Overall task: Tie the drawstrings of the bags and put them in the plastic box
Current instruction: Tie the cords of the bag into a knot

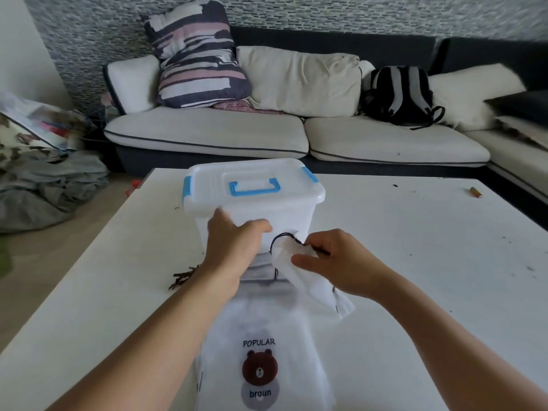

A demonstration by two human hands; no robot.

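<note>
Worktop: broad white worktop carries everything.
Box: translucent plastic box with blue latches, lid on, behind the hands.
Bag: white bear-print drawstring bag lies before it.
Hands: left hand and right hand each have fingers curled, gripping the bag's mouth.
Cord: thin black drawstring; pull evenly, then knot snugly.

Cream sofa against grey mosaic wall; white table in front.
</note>
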